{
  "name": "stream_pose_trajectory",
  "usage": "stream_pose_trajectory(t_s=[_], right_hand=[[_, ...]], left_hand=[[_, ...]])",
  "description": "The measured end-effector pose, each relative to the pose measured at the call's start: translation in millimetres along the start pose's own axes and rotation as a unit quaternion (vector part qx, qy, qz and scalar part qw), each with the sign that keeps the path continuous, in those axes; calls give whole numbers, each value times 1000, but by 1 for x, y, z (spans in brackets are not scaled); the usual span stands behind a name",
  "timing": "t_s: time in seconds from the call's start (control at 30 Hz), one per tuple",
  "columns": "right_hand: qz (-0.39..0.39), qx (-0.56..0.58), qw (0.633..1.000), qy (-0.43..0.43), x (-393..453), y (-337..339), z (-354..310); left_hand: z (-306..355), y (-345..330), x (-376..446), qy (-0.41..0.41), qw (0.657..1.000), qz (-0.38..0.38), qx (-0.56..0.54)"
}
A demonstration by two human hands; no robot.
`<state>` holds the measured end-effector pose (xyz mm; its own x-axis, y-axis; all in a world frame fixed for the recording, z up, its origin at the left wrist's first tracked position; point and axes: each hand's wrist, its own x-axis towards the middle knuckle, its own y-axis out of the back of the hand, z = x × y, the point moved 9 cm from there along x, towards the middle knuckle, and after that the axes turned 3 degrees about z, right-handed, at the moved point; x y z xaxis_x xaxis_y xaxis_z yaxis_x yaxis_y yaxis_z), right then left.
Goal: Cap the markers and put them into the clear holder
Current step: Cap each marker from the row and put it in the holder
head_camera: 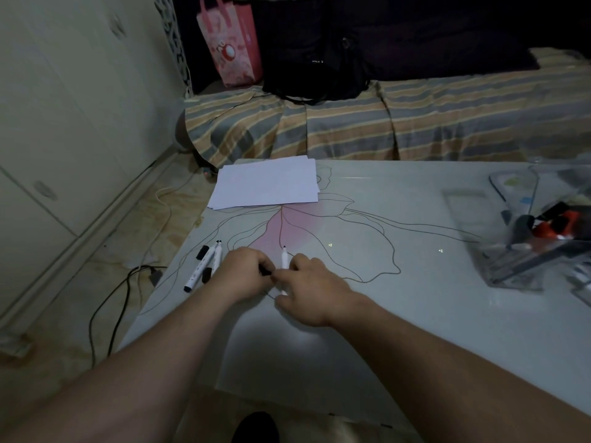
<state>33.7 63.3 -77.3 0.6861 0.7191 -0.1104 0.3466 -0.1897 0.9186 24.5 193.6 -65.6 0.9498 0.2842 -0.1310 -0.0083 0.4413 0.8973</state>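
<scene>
Both hands met on the table (415,314): the left hand (244,271) pinched a black cap (264,270). The right hand (311,287) curled around an uncapped white marker (284,260). No writing was legible.

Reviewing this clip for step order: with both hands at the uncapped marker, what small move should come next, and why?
Probably press the black cap in the left hand onto the marker under the right hand; its tip looks bare. Two more markers lie uncapped to the left, and the clear holder sits far right.
</scene>
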Motion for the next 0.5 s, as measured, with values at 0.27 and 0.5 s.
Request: stream_pose_trajectory(t_s=[0.27,0.5], right_hand=[[22,-67,995,-76,3,8,30],[30,-54,985,-161,-31,29,96]], left_hand=[[10,-13,2,-29,999,-26,-31],[19,-25,10,-15,1000,-24,-1]])
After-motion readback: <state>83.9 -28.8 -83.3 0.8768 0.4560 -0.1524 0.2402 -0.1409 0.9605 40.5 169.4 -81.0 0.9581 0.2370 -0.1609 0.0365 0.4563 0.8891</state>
